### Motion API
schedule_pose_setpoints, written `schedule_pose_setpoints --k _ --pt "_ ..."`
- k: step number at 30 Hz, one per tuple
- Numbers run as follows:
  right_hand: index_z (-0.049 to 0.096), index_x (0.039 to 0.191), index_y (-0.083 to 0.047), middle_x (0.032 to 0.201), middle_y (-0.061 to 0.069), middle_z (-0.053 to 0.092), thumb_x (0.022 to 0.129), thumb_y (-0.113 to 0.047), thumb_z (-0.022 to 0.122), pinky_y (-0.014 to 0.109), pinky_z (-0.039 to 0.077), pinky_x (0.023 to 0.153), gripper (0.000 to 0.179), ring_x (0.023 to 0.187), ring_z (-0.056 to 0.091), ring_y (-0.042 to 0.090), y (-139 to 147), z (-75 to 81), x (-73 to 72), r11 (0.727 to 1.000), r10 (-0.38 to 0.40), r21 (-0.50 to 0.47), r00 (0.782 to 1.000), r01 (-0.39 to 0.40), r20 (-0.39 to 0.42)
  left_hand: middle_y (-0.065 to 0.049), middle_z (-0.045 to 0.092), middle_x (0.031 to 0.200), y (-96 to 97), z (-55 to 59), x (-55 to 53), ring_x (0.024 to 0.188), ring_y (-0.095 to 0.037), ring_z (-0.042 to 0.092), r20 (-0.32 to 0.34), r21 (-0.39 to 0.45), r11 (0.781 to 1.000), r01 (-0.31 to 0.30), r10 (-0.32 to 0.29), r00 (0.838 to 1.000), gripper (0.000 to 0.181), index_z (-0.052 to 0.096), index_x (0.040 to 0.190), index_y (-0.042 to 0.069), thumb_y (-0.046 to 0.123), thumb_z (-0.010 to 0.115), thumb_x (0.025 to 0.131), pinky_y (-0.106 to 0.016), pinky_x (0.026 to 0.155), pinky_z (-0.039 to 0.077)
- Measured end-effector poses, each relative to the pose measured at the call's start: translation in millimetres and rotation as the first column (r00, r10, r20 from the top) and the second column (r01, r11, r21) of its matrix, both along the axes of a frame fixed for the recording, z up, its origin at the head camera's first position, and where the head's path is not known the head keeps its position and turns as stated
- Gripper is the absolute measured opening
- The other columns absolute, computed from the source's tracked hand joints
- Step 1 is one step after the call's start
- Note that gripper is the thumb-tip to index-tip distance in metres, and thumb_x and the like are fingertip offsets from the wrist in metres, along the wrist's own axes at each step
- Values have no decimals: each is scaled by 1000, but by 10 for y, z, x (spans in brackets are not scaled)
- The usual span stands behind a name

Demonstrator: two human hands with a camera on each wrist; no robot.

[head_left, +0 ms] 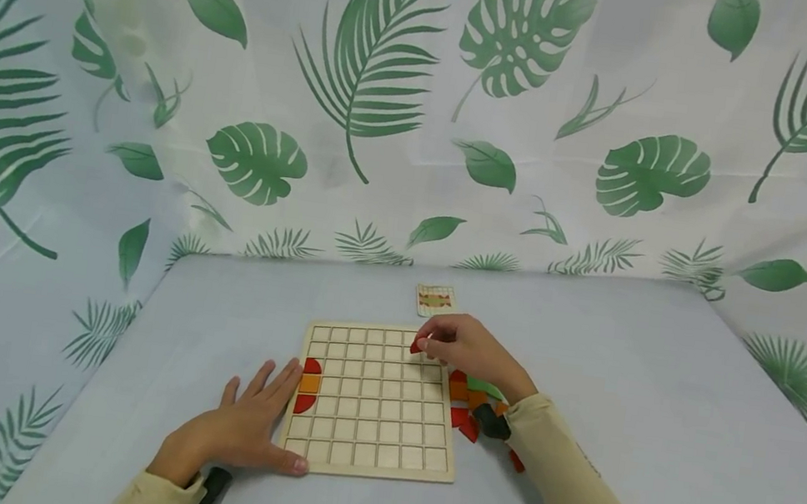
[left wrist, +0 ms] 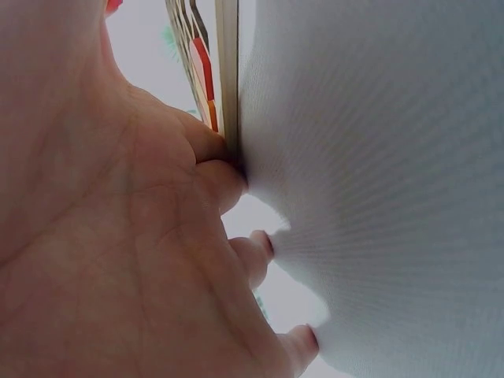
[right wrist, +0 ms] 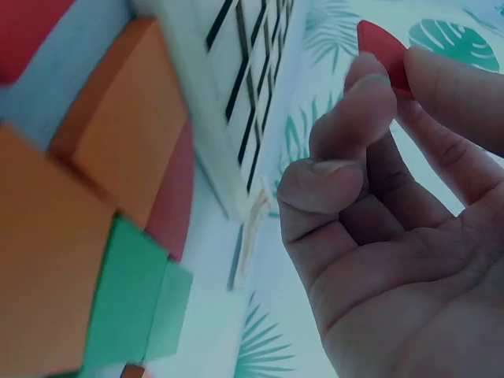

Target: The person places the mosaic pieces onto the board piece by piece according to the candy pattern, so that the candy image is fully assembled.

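Note:
A square wooden grid board [head_left: 380, 410] lies flat on the table. My left hand [head_left: 233, 433] rests beside it with spread, straight fingers, the fingertips at its left edge and the thumb at the near left corner. Along the left column sit an orange square [head_left: 309, 383] and two red quarter-round pieces, one red piece [head_left: 312, 366] beyond it and another red piece [head_left: 305, 404] nearer. Over the board's far right corner, my right hand [head_left: 467, 346] pinches a small red piece [right wrist: 383, 55] with a curved edge between thumb and index finger, raised above the grid.
Right of the board lies a loose heap of red, orange and green pieces [right wrist: 130, 118], partly hidden by the right forearm. A small pattern card [head_left: 435, 299] lies beyond the board's far edge. Leaf-printed cloth [head_left: 385, 157] hangs behind the table.

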State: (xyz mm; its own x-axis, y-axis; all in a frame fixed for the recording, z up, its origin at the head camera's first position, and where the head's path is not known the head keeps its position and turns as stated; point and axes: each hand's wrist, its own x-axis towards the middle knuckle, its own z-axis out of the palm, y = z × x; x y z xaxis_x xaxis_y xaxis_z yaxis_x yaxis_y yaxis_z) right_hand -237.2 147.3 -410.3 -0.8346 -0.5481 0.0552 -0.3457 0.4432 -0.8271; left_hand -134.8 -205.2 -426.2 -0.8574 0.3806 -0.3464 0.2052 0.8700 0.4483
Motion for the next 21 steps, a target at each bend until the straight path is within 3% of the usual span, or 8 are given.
schedule_pose_setpoints --k 12,21 --pt "70 105 -1 93 15 75 105 -8 67 39 58 76 7 81 68 30 -256 -6 -49 998 62 -35 996 -60 60 -15 3 179 -37 -35 -9 162 -44 -7 9 29 999 13 -13 1000 138 7 172 4 70 85 80 -78 118 -5" --pt "78 102 -3 91 7 76 106 -9 64 39 59 75 15 80 71 27 -493 -1 -124 991 136 -7 989 -136 50 -14 3 180 -28 -17 -19 162 -44 -5 10 4 1000 8 -8 1000 137 8 172 4 70 85 80 -78 118 -3"
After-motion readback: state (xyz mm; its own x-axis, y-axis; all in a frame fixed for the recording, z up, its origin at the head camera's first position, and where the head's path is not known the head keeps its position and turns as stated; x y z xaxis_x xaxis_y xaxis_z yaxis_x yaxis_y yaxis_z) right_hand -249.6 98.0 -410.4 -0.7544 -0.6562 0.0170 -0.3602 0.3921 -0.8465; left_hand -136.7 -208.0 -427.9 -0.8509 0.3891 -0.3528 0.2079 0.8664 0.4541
